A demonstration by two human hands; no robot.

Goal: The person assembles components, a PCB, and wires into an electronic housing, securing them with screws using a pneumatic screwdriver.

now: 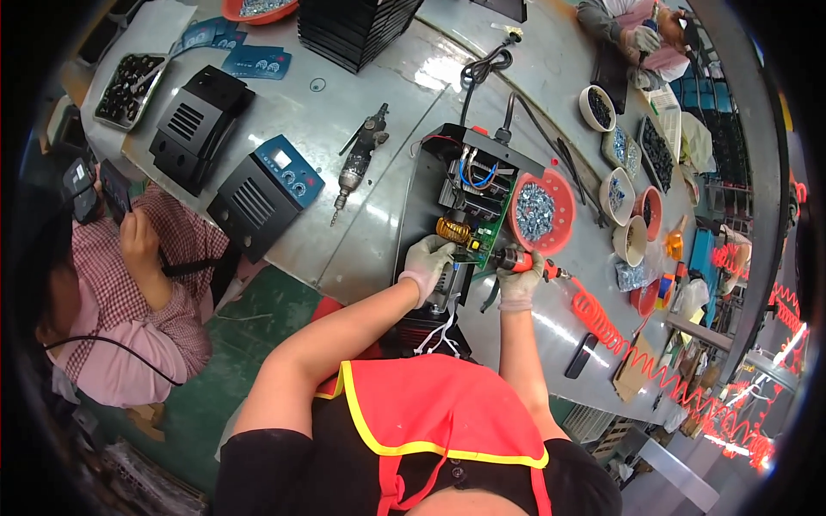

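My right hand, in a pale glove, is wrapped round a red air screwdriver with a coiled red hose. Its tip points at the near end of a green circuit board in an open black machine housing. My left hand, also gloved, has its fingers pinched at the board's near end, beside a copper coil; what they hold is too small to make out. Blue and brown wires loop over the dark parts farther in. White wires hang off the near end.
Right of the housing stands a red basket of screws. A power drill and black covers, one with a blue panel, lie left. Several small bowls and a phone are right. Co-workers sit left and far right.
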